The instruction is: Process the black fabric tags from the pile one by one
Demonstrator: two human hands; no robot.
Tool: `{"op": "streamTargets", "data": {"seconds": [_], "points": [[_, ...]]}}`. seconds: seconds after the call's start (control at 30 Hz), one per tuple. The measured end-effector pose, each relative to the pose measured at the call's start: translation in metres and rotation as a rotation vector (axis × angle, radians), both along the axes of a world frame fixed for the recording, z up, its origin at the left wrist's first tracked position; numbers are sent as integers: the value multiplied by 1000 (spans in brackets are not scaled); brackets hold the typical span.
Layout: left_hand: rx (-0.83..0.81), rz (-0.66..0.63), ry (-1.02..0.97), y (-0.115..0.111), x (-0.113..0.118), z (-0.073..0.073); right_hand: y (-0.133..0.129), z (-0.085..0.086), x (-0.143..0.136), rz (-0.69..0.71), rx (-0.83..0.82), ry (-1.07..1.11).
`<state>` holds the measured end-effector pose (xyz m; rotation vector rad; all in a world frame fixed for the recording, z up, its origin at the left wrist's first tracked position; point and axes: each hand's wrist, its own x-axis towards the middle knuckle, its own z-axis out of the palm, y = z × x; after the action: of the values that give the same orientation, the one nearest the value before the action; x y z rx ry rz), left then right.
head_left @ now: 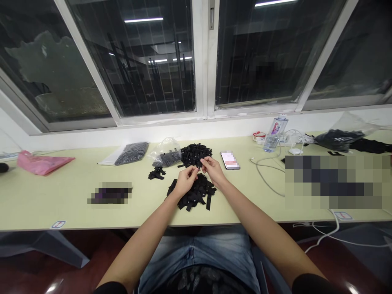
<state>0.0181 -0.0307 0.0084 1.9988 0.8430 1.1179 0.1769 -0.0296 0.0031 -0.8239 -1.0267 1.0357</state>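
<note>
Black cloth strips [200, 192] lie heaped at the centre of the frame, and I see a second black heap [193, 152] just above. Between these, the left hand [185, 180] and the right hand [215, 171] are close together, fingertips bent inward; whether they grip a piece, I cannot tell. Perhaps work is midway, but which heap is finished remains unclear to me.

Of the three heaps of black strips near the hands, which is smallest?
The small heap left of the left hand, in front of the clear bag. It has far fewer strips than the near heap and the far heap.
</note>
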Motion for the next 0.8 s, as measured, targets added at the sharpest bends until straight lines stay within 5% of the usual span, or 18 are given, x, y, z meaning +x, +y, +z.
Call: {"op": "streamTargets", "data": {"seconds": [0.2, 0.3, 0.47, 0.8], "points": [[369, 229, 36, 12, -14, -4, -8, 8, -1, 43, -54, 53], [577, 263, 70, 18, -19, -7, -13, 12, -4, 28, -111, 9], [909, 310, 171, 18, -23, -6, -20, 14, -9, 199, -112, -65], [1101, 363, 165, 8, -24, 6, -27, 30, -7, 152, 57, 123]]}}
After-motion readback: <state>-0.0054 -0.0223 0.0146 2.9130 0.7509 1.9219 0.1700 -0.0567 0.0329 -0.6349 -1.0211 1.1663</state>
